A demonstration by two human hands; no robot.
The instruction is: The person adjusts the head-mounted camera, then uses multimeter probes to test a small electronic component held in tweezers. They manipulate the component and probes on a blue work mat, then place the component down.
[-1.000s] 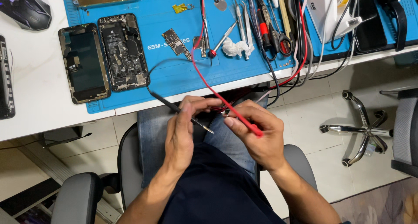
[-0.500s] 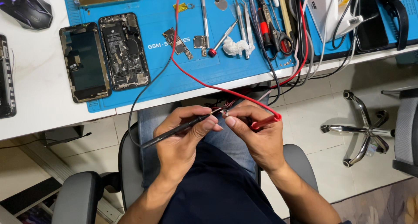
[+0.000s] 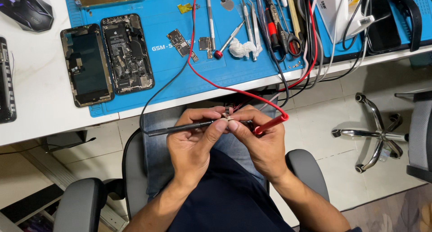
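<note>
My left hand (image 3: pixel 194 144) grips a black test probe (image 3: pixel 175 129) that lies almost level, its tip pointing right. My right hand (image 3: pixel 260 142) grips a red test probe (image 3: pixel 271 123) whose tip points left. Both tips meet at a small metal part (image 3: pixel 228 113) pinched between my fingertips, held above my lap in front of the desk edge. A black lead (image 3: pixel 163 85) and a red lead (image 3: pixel 211 79) run from the probes up across the blue work mat (image 3: pixel 180 79).
On the mat lie an opened phone body (image 3: pixel 127 52), its screen panel (image 3: pixel 86 66), small circuit boards (image 3: pixel 180 40), screwdrivers, tweezers and cables (image 3: pixel 274 25). A dark mouse (image 3: pixel 27 6) sits at the desk's far left. A chair base (image 3: pixel 373 133) stands on the floor to the right.
Both hands have risen slightly toward the desk edge. The black probe has levelled out and the red probe has swung up, so both tips now meet at the small part.
</note>
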